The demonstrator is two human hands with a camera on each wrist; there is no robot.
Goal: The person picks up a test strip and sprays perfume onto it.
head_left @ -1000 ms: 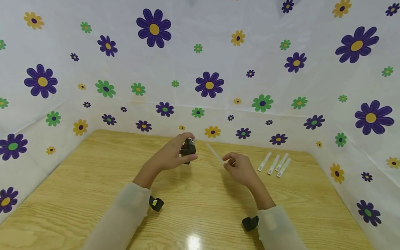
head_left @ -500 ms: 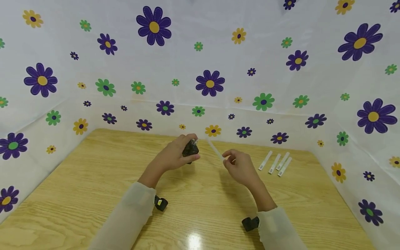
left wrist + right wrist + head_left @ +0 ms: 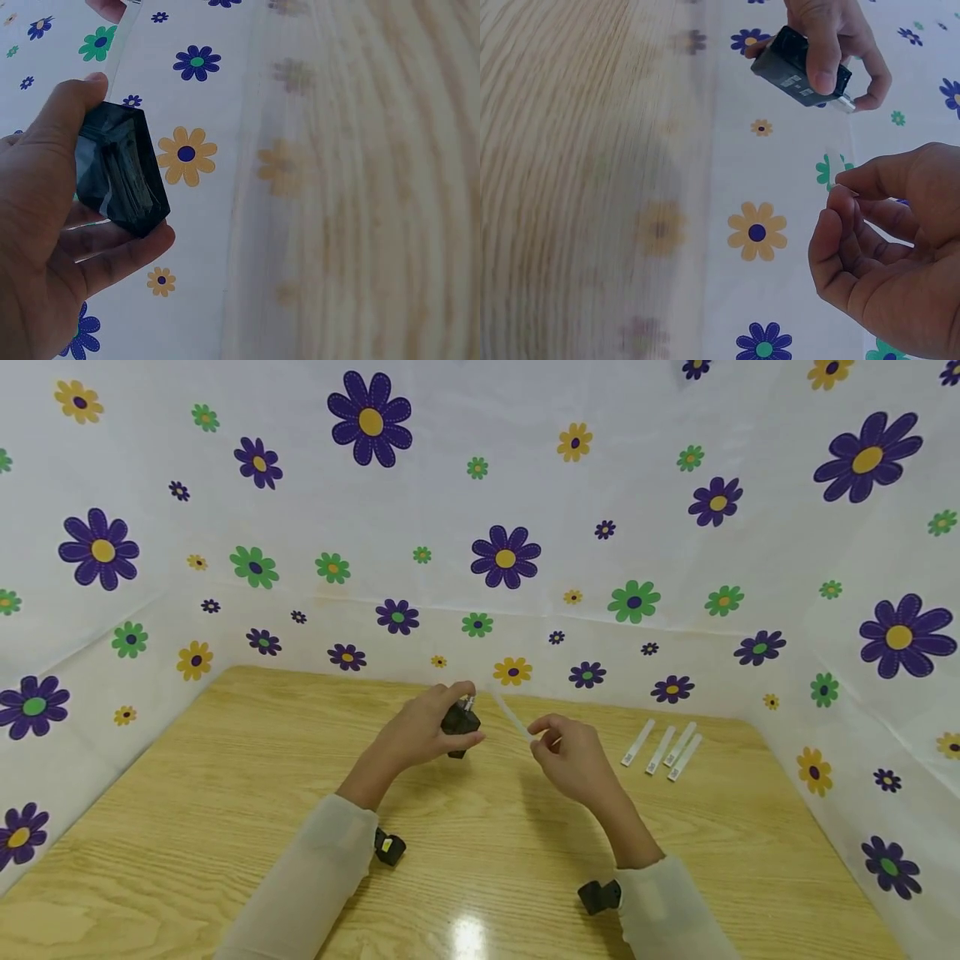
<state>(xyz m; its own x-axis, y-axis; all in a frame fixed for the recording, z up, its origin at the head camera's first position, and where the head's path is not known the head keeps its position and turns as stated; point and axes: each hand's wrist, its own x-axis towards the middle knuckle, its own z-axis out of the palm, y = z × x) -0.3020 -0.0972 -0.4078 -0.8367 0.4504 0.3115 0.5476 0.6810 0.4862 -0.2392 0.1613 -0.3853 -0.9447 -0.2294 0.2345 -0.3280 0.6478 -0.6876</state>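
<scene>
In the head view my left hand [image 3: 420,727] grips a dark perfume bottle [image 3: 461,720], thumb on one side and forefinger over its silver spray nozzle [image 3: 845,103]. The left wrist view shows the faceted base of this perfume bottle [image 3: 124,169], with fingers curled along its lower side. Pale lettering on the bottle [image 3: 791,67] is too small to read in the right wrist view. To the right, my right hand [image 3: 573,764] pinches one end of a white paper test strip [image 3: 512,713]. The strip's far end points toward the nozzle, apart from it.
Several white paper strips [image 3: 636,742] with small printed ends lie on the wooden table [image 3: 480,827] at the right. Flower-printed white cloth [image 3: 420,510] walls the back and both sides. A black wrist camera [image 3: 390,847] sits on each forearm.
My left hand, holding the perfume bottle, has shifted slightly right, closer to the strip. The right hand has moved up a little with the test strip, still pinching it.
</scene>
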